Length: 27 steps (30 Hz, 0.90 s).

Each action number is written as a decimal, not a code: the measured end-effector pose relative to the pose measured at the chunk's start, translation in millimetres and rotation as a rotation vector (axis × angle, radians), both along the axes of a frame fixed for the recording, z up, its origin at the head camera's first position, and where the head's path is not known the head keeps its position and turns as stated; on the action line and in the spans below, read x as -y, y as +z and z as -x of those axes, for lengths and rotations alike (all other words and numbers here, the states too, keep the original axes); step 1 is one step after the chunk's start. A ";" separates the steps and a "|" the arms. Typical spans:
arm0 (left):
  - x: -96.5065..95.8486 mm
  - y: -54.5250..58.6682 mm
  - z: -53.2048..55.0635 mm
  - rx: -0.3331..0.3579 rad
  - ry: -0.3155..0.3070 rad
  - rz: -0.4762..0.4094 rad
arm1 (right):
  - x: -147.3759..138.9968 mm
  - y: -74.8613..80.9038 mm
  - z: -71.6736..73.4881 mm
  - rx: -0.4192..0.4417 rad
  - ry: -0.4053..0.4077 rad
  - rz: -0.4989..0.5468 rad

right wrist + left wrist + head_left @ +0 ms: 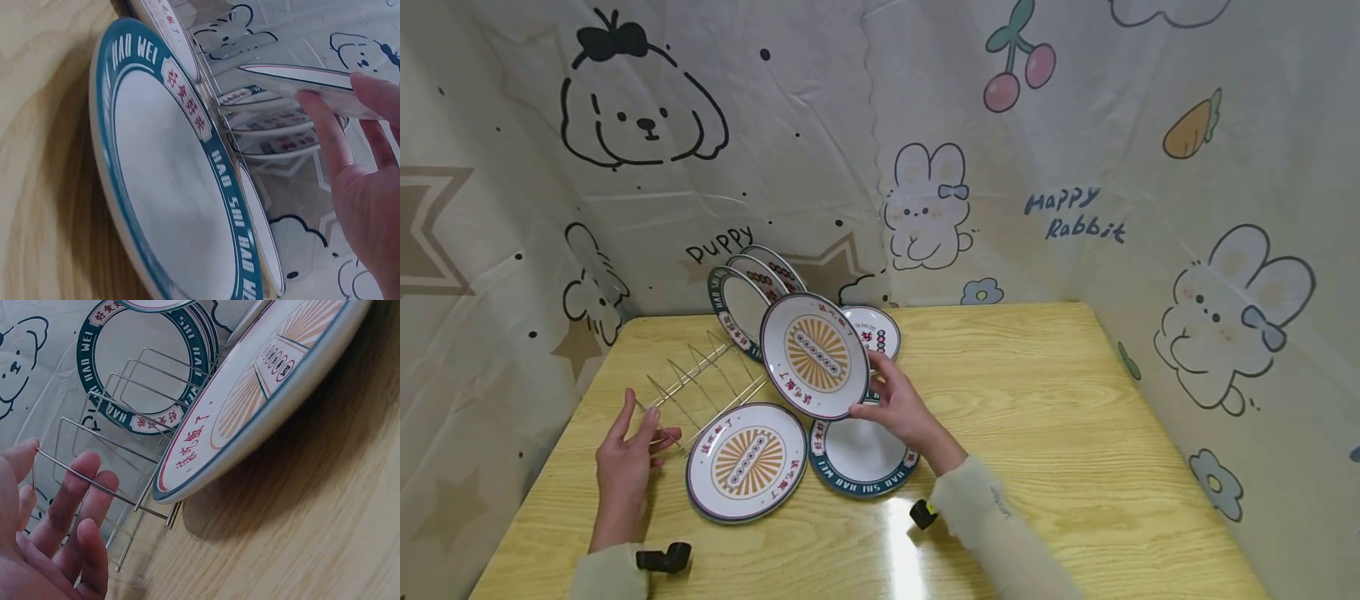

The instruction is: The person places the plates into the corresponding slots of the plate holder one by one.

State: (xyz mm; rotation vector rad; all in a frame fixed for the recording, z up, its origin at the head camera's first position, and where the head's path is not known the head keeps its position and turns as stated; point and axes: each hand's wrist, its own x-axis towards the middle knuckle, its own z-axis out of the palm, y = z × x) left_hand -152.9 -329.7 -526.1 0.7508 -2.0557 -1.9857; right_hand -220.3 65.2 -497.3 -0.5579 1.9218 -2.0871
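Note:
My right hand [908,412] pinches the right edge of a white plate with an orange sunburst [815,356], thumb in front and fingers behind. This plate is tilted and held up in front of several plates standing in the gold wire rack [688,377]. Among those, a green-rimmed plate [741,307] stands nearest. At the rack's near-left end, my left hand [625,467] holds the end wire [94,482], some fingers curled behind it. A second sunburst plate [747,462] lies beside the rack, close to the left hand.
Another green-rimmed plate [865,454] lies on the wooden table [1037,433] under the right hand. Behind it is a plate with red characters [880,329], partly hidden. A printed curtain [820,167] hangs behind the table's back edge.

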 end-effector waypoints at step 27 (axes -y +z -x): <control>0.9 0.2 2.9 -0.008 0.011 -0.051 | 50.6 -2.0 18.8 -0.073 -0.008 -0.163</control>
